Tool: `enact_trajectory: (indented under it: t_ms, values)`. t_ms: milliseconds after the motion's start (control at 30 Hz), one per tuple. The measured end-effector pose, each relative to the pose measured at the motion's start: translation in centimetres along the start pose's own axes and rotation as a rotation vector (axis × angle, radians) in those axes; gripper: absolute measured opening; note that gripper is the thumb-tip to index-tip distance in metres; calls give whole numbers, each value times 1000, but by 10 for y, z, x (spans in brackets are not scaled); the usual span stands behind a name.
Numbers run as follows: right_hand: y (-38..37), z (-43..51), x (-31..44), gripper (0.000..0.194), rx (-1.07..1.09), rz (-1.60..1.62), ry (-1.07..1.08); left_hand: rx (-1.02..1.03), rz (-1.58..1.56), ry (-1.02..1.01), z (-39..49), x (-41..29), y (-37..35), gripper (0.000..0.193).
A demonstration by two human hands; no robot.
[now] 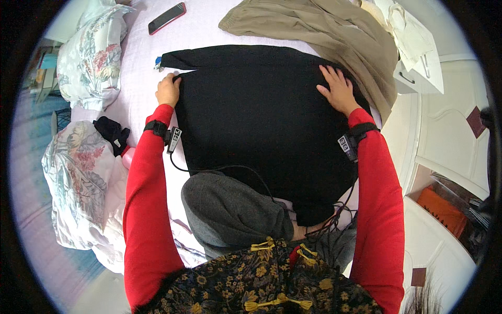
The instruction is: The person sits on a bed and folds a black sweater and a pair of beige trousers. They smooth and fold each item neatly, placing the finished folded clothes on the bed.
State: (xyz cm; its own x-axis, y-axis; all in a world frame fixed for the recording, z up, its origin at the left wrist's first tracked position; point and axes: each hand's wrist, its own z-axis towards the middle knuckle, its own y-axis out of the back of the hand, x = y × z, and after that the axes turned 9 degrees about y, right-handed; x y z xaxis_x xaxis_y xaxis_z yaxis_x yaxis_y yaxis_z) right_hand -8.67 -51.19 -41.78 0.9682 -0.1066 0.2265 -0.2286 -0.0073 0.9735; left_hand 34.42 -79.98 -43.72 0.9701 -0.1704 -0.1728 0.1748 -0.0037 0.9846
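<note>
A black long-sleeved garment (259, 117) lies spread on the bed before me, one sleeve stretched along its far side. At the garment's left edge, my left hand (168, 91) has its thumb and fingers closed on the black cloth. My right hand (337, 88) rests palm down on the upper right part, fingers spread, gripping nothing. A small blue and white object (158, 62) sticks out by the end of the far sleeve; what it is I cannot tell. The near end of the garment reaches my crossed legs.
Khaki trousers or similar cloth (313, 23) lie at the far right, touching the garment. A phone (167, 18) lies at the far left. Floral bedding (78, 168) is heaped left. Black cables (333, 223) cross near my legs. A white cabinet (419, 74) stands right.
</note>
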Motion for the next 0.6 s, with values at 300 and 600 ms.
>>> enact_trajectory:
  t_ms: [300, 600]
  values:
    - [-2, 2, 4, 60, -22, -84, -94, -7, -7, -1000, -64, -87, 28, 48]
    - [37, -189, -17, 69, -53, 28, -222, 168, -49, -220, -83, 110, 24, 60]
